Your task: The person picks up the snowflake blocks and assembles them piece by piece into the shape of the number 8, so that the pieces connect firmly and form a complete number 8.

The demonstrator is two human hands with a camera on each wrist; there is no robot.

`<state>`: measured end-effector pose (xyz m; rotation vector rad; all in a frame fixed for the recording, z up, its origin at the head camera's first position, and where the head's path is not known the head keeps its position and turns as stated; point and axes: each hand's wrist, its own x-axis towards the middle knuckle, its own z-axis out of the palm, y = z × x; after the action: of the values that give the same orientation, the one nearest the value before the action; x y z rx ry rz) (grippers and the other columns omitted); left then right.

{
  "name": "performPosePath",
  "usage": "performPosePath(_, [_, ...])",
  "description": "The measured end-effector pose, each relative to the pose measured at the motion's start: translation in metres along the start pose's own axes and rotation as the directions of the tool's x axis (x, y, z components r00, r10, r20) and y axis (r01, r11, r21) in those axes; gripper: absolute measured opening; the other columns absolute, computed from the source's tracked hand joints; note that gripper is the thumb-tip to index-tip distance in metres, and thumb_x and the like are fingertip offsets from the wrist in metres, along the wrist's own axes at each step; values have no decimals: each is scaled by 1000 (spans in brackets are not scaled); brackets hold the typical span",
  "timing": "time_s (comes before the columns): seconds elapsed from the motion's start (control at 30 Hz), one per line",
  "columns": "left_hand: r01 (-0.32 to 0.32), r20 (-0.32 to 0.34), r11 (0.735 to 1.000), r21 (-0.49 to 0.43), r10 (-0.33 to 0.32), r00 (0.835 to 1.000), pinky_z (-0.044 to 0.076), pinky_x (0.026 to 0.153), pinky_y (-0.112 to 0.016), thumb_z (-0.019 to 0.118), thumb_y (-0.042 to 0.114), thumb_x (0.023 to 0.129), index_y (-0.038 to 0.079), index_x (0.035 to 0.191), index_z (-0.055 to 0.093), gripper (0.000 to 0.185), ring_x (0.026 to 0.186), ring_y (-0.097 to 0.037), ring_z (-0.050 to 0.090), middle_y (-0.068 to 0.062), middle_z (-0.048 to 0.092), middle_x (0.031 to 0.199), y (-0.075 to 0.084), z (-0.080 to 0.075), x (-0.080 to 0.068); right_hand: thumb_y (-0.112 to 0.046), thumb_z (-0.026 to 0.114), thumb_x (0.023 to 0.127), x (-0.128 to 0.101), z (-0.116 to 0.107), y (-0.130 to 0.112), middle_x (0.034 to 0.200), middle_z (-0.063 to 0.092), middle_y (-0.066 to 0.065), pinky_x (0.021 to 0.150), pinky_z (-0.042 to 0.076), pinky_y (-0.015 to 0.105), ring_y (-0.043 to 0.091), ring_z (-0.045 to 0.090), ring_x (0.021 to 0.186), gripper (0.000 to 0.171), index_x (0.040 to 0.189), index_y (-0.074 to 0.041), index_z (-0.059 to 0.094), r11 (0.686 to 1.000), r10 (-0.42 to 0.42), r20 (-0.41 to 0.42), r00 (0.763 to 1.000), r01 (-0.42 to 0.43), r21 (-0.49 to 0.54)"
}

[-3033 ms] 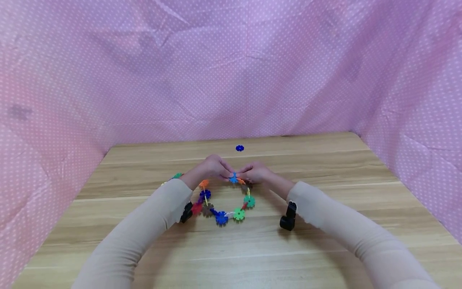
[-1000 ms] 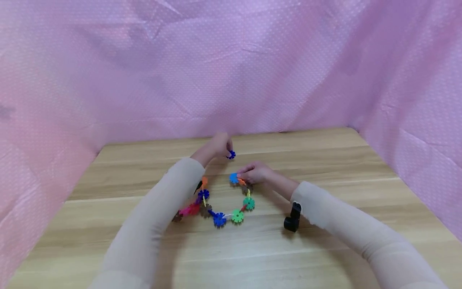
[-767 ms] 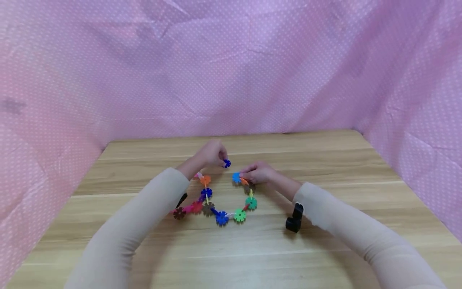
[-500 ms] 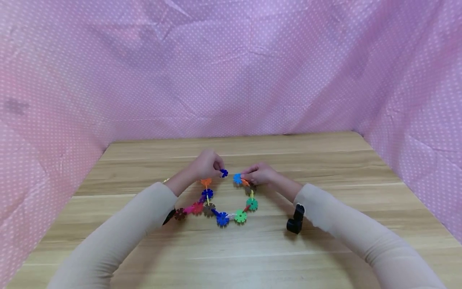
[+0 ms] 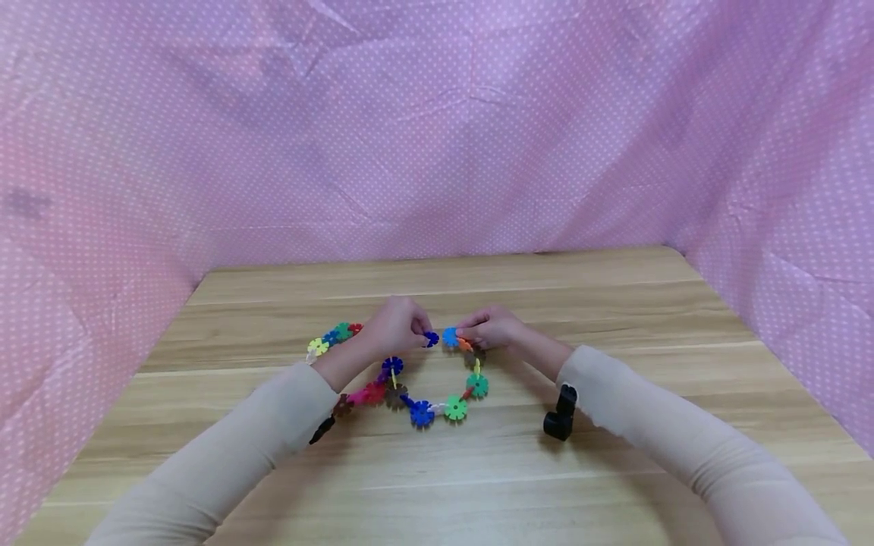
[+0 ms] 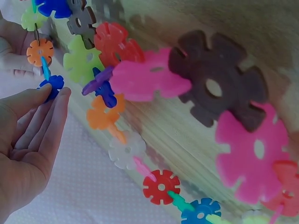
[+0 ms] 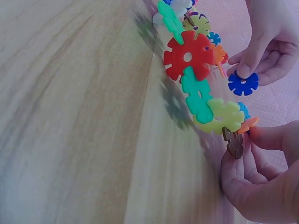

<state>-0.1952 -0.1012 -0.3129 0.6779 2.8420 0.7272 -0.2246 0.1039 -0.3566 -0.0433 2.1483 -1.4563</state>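
Hands meet at centre of the head view over a light wooden table (image 5: 614,303). No brands, labels or writing readable anywhere.

Left hand (image 5: 396,324) pinches a small dark-blue snowflake-shaped plastic disc (image 5: 430,339) between thumb and fingertips, other fingers curled; in the right wrist view the same disc (image 7: 243,83) sits at the fingertips, upper right of frame. Right hand (image 5: 493,328) grips the free end of a curved chain of multicoloured plastic snowflake discs (image 5: 421,412), fingers curled round the light-blue end disc (image 5: 449,337) and the orange one beside it. Loose disc and end disc are just beside each other; cannot tell if touching.

Chain loops from the right hand down through green discs, a blue one (image 5: 421,413) at lower centre, then up left under the left wrist to a yellow disc (image 5: 317,347) at mid-left. Lies flat on the table.

Black wrist-camera mount (image 5: 560,413) sits below the right sleeve.

Pink white-dotted cloth (image 5: 437,136) walls the table on the far, left and right sides. Bare tabletop shows right of the hands, behind them and along the bottom of the frame.
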Motion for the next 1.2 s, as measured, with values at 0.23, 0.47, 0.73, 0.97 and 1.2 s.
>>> performPosePath(0.23, [-1, -25, 1000, 25, 2, 1000, 55, 63, -22, 75, 4, 80, 6, 76, 74, 5, 67, -10, 62, -5, 73, 76, 3, 4, 5, -14, 68, 90, -2, 3, -3, 64, 59, -11, 57, 46, 15, 2, 51, 60, 29, 114, 3, 67, 999, 27, -26, 999, -26, 18])
performPosePath(0.47, [-27, -42, 1000, 15, 28, 999, 57, 65, -22, 74, 0, 80, 5, 77, 75, 6, 69, -12, 64, -7, 74, 78, 5, 10, 9, -13, 68, 89, -2, 5, -5, 62, 58, -10, 55, 44, 15, 4, 49, 59, 28, 113, 3, 68, 999, 49, -52, 997, -49, 5])
performPosePath(0.73, [-78, -79, 996, 38, 80, 994, 59, 69, -25, 71, -5, 80, 3, 79, 76, 9, 74, -14, 67, -9, 75, 82, 7, 13, 11, -9, 67, 89, -2, 8, -5, 63, 62, -8, 53, 46, 15, 5, 52, 57, 27, 112, 4, 68, 995, 90, -93, 992, -86, 47])
performPosePath(0.97, [-98, -138, 993, 69, 107, 985, 59, 68, -25, 65, -9, 78, 3, 78, 76, 16, 73, -14, 68, -8, 75, 80, 7, 18, 14, -4, 62, 90, -1, 7, -2, 56, 59, -11, 46, 36, 13, 1, 46, 51, 31, 119, 8, 62, 987, 103, -67, 992, -93, 134])
performPosePath(1.2, [-49, -164, 999, -17, 45, 985, 58, 65, -23, 68, -7, 79, 2, 78, 76, 12, 70, -13, 66, -10, 75, 79, 7, 21, 15, -5, 61, 92, 0, 8, -2, 59, 61, -10, 50, 40, 12, 1, 50, 55, 31, 120, 7, 62, 982, 128, -86, 988, -114, 152])
